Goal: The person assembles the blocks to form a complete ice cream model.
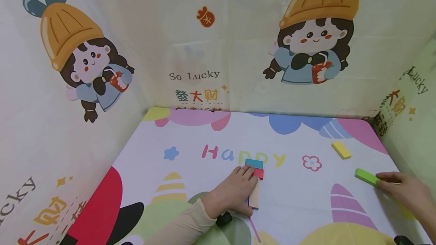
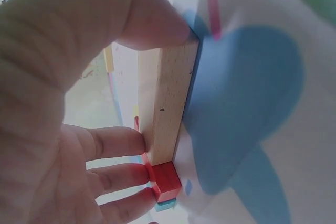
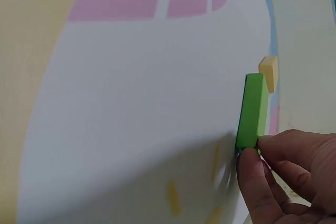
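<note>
My left hand point(image 1: 233, 192) rests along the left side of a short row of blocks. Its thumb touches the near end of a long plain wooden block point(image 2: 170, 98), and its fairly straight fingers lie against the side of that block and of a red block point(image 2: 166, 179). Beyond the red one sits a blue block point(image 1: 254, 163), at the far end of the row. Over on the right, my right hand point(image 1: 405, 188) pinches one end of a long green block point(image 3: 252, 111) between thumb and fingers. The green block points away from the fingertips, low over the tabletop.
A yellow block point(image 1: 341, 150) lies on the printed table mat point(image 1: 282, 188), beyond the green one. Pale printed cloth walls point(image 1: 245, 93) enclose the table at the back and both sides, and the right wall point(image 1: 413, 139) stands close to my right hand.
</note>
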Tool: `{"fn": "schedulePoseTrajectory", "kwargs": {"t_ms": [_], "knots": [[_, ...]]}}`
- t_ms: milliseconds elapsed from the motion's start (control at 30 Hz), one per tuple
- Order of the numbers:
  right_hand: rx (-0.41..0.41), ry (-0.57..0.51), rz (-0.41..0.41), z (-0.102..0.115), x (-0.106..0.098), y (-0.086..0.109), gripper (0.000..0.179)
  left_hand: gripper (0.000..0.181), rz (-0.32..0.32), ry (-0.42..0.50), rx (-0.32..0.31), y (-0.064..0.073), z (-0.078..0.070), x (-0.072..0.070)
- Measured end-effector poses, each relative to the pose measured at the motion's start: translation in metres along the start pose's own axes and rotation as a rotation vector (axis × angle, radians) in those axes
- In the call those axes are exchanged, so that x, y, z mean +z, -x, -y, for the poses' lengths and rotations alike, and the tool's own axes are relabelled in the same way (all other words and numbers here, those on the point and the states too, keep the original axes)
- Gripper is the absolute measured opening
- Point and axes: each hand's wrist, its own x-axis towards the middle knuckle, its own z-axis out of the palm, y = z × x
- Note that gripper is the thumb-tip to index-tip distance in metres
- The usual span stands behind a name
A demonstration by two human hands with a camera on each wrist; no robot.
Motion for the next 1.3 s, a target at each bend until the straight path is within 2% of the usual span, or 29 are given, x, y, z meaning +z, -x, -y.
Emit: {"fn": "schedulePoseTrajectory", "kwargs": {"t_ms": [233, 367, 567, 833, 1067, 1300], "knots": [[-0.031, -0.003, 0.012, 0.011, 0.003, -0.004, 0.046, 0.080, 0.011, 0.004, 0.002, -0.002, 0.000, 0.001], [-0.090, 0.000, -0.036, 0.017, 0.005, -0.004, 0.043, 0.078, 0.007, 0.004, 0.002, -0.003, 0.000, 0.000], [-0.067, -0.018, -0.030, 0.030, 0.008, -0.005, 0.043, 0.078, 0.019, 0.001, 0.003, -0.002, -0.001, -0.002], [-0.133, -0.035, -0.057, 0.041, 0.015, -0.009, 0.044, 0.082, 0.036, 0.015, -0.007, -0.001, -0.001, -0.004], [-0.126, -0.071, -0.064, 0.056, 0.022, -0.012, 0.043, 0.079, 0.029, 0.021, 0.001, -0.001, -0.001, -0.002], [-0.155, -0.113, -0.082, 0.073, 0.031, -0.016, 0.037, 0.083, 0.040, 0.027, -0.002, -0.002, 0.000, -0.003]]}}
